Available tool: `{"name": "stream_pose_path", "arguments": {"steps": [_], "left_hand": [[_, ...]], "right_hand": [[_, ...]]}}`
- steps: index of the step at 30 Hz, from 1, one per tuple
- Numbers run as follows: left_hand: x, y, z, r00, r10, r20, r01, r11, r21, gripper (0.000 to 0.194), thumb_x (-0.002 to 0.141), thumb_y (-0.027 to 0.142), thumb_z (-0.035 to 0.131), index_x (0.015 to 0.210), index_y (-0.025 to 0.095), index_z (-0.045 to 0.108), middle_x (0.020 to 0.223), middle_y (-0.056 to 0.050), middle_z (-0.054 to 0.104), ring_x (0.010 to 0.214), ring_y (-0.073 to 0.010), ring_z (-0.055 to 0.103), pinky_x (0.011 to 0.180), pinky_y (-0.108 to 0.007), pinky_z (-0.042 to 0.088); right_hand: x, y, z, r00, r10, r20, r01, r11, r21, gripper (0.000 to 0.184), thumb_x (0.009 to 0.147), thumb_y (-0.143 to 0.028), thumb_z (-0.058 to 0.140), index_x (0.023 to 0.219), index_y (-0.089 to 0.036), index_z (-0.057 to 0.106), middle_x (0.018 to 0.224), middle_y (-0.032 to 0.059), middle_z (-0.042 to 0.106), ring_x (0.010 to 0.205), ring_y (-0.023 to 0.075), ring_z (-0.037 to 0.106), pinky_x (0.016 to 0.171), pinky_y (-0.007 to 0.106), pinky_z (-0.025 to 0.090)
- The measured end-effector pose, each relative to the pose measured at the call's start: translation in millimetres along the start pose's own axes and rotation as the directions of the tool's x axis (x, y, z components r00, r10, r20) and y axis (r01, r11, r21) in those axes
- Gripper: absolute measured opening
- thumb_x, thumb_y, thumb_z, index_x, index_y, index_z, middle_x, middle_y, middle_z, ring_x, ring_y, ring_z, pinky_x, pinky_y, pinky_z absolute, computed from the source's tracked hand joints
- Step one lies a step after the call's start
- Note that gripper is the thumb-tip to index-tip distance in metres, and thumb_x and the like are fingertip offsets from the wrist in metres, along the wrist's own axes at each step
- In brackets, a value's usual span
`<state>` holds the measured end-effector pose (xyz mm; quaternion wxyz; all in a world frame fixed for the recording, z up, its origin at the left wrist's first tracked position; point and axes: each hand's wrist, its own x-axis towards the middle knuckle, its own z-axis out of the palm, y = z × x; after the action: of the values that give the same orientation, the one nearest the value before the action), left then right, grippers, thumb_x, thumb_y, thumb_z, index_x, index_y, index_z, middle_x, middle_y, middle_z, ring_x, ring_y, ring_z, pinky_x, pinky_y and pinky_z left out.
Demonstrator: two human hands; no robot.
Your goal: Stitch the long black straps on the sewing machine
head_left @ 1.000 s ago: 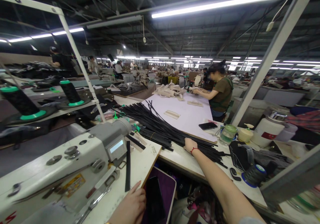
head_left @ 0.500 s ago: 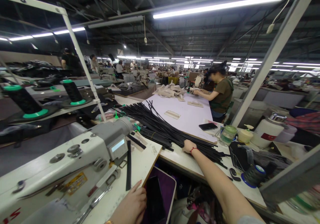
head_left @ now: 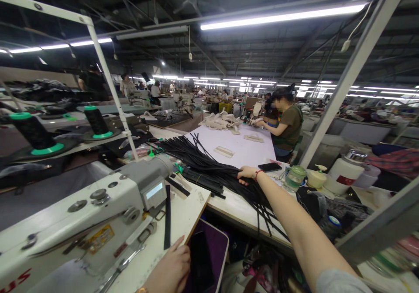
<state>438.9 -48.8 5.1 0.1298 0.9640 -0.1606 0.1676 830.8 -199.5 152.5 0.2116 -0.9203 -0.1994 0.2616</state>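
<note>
Reaching forward and to the right, the right hand (head_left: 248,174) is laid on a large pile of long black strips (head_left: 209,164) spread across the white surface (head_left: 229,205). Its fingers are curled loosely down over the strips at the near right end of the pile; whether any strip is actually pinched cannot be told. The strips are fanned so that their long axis runs from the far left, near the sewing machine (head_left: 98,214), toward the near right, where a few ends hang over the surface edge beneath the forearm. The pile lies ahead of the right hand and well apart from the left hand (head_left: 170,270). The left hand is rested low at the near edge of the sewing machine's bed, fingers relaxed and holding nothing, with the forefinger pointed toward a single black strip (head_left: 167,216) lying lengthwise there. A dark phone (head_left: 269,167) lies just beyond the right hand. Another person (head_left: 284,122) is seated at the far end of the surface.
</note>
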Motion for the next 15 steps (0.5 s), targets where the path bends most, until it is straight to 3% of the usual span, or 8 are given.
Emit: {"name": "stream_pose_path", "arguments": {"steps": [4,8,11,13,15], "left_hand": [[-1,0,2.3,1.000,0.015,0.000,-0.015,0.999,0.034,0.015,0.079,0.012,0.057,0.069,0.023,0.061,0.067,0.002,0.058,0.081,-0.0169,0.054,0.119,-0.042,0.016],[-1,0,2.7,0.999,-0.004,0.034,0.002,0.999,0.048,0.015,0.078,0.011,0.056,0.068,0.022,0.062,0.068,0.001,0.059,0.082,-0.0174,0.056,0.118,-0.045,0.018],[-2,4,-4.0,0.998,-0.035,0.054,0.033,0.999,0.033,0.013,0.079,0.012,0.057,0.076,0.021,0.065,0.077,0.000,0.064,0.090,-0.0188,0.059,0.118,-0.048,0.019],[-3,11,-9.7,0.997,-0.069,0.035,0.069,0.997,-0.016,0.019,0.080,0.014,0.057,0.094,0.022,0.067,0.093,-0.003,0.067,0.100,-0.0207,0.059,0.118,-0.051,0.020],[-4,20,-14.1,0.983,-0.184,-0.027,0.179,0.975,-0.133,0.032,0.084,0.020,0.055,0.115,0.023,0.062,0.116,-0.007,0.065,0.114,-0.0239,0.056,0.117,-0.054,0.021]], "right_hand": [[-10,-28,-4,1.000,-0.010,-0.025,0.008,0.997,-0.080,0.017,0.088,-0.028,0.063,0.095,-0.012,0.065,0.098,0.0045,0.069,0.086,0.0166,0.066,0.077,0.036,0.057],[-30,-49,12,0.996,-0.032,-0.079,0.030,0.999,-0.031,0.020,0.088,-0.027,0.063,0.103,-0.014,0.063,0.112,0.0070,0.066,0.100,0.0198,0.064,0.088,0.042,0.054],[-53,-55,41,1.000,-0.018,0.017,0.016,0.995,0.097,0.015,0.087,-0.027,0.064,0.087,-0.012,0.065,0.089,0.0029,0.070,0.081,0.0155,0.067,0.077,0.036,0.056],[-69,-58,66,0.994,-0.047,0.101,0.023,0.973,0.230,0.018,0.087,-0.028,0.064,0.077,-0.013,0.062,0.071,-0.0021,0.067,0.064,0.0117,0.064,0.066,0.031,0.056],[-83,-64,94,0.981,-0.126,0.145,0.061,0.919,0.389,0.023,0.088,-0.028,0.062,0.070,-0.014,0.058,0.060,-0.0057,0.060,0.054,0.0092,0.059,0.059,0.028,0.055]]}}
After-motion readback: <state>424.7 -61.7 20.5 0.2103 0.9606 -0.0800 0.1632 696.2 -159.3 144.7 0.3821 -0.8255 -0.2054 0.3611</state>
